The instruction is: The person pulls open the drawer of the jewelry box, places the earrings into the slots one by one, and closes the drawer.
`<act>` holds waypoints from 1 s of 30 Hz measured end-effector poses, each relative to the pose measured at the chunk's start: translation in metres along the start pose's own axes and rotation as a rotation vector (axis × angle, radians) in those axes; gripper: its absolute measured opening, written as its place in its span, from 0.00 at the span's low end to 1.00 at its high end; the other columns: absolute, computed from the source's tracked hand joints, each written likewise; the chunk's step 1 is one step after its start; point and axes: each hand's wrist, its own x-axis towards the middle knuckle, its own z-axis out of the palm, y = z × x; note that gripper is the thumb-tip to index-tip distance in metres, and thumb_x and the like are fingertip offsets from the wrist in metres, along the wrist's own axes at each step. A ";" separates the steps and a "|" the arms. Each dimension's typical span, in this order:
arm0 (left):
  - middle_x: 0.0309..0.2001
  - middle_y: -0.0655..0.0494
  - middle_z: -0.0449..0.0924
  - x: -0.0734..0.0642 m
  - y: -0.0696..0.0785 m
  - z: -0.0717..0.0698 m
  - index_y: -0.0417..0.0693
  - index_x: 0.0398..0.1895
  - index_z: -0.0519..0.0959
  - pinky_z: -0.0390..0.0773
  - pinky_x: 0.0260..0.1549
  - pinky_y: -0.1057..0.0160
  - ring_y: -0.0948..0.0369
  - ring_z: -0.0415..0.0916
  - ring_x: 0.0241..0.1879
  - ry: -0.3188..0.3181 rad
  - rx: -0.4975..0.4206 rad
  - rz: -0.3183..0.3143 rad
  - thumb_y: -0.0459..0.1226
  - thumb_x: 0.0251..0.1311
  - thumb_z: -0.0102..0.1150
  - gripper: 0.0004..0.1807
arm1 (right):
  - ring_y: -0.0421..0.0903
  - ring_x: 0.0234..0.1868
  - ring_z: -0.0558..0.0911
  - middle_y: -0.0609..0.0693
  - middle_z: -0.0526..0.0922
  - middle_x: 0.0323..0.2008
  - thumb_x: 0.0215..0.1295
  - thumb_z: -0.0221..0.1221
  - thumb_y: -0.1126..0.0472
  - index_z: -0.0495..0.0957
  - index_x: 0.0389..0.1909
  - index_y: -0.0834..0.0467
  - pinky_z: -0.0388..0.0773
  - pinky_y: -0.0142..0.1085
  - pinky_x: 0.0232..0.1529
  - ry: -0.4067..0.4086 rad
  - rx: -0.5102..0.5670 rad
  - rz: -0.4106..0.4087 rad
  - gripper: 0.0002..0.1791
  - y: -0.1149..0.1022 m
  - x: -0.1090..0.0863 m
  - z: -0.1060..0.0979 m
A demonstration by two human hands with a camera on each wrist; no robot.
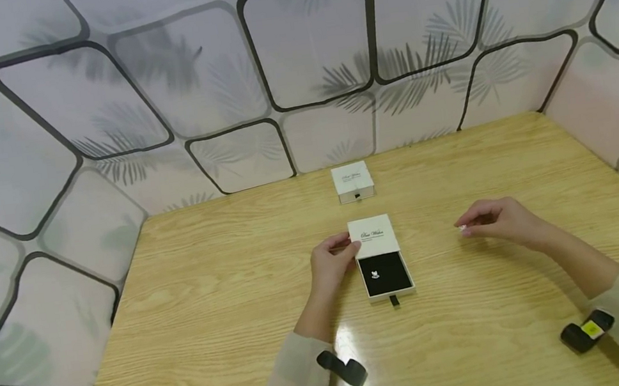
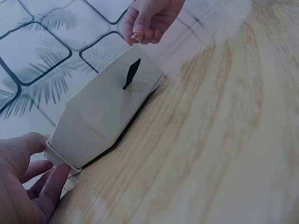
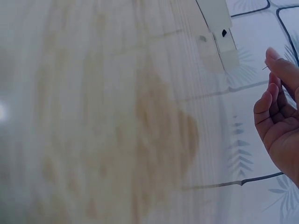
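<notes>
A white jewelry box (image 1: 373, 237) lies on the table, its drawer pulled out towards me. On the drawer's black pad (image 1: 395, 278) sits a small silvery stud earring (image 1: 375, 274). My left hand (image 1: 329, 266) holds the box's cover by its left side; the left wrist view shows the thumb and fingers about the box's end. Off to the right, above the table, my right hand (image 1: 503, 222) pinches another tiny shiny earring (image 1: 462, 227) between thumb and fingertips. Its thin pin (image 3: 265, 68) sticks out in the right wrist view.
A second white box (image 1: 352, 178), its drawer pushed in, stands further back near the patterned wall covering (image 1: 314, 44). A black ribbon tab (image 1: 395, 300) hangs from the front of the pulled-out drawer. The wooden table (image 1: 223, 293) meets the covering at the back.
</notes>
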 end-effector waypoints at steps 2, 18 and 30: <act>0.40 0.44 0.82 0.000 0.000 0.000 0.35 0.47 0.81 0.83 0.27 0.68 0.67 0.76 0.29 0.000 -0.005 -0.001 0.31 0.52 0.67 0.18 | 0.36 0.28 0.77 0.39 0.83 0.32 0.58 0.63 0.69 0.82 0.39 0.67 0.76 0.29 0.24 -0.010 -0.001 -0.014 0.08 -0.001 0.001 0.002; 0.40 0.44 0.82 0.001 -0.001 0.000 0.36 0.47 0.81 0.84 0.28 0.66 0.66 0.76 0.31 0.000 -0.008 -0.013 0.31 0.52 0.67 0.18 | 0.36 0.31 0.78 0.40 0.83 0.35 0.57 0.63 0.70 0.81 0.39 0.68 0.78 0.30 0.26 -0.109 0.094 -0.070 0.09 -0.002 0.010 0.017; 0.39 0.43 0.82 0.001 -0.001 0.001 0.34 0.47 0.81 0.84 0.28 0.65 0.66 0.77 0.30 -0.005 -0.014 -0.001 0.31 0.51 0.67 0.18 | 0.34 0.29 0.76 0.43 0.83 0.33 0.56 0.64 0.70 0.81 0.38 0.69 0.76 0.28 0.25 -0.171 0.157 -0.074 0.09 -0.013 0.017 0.038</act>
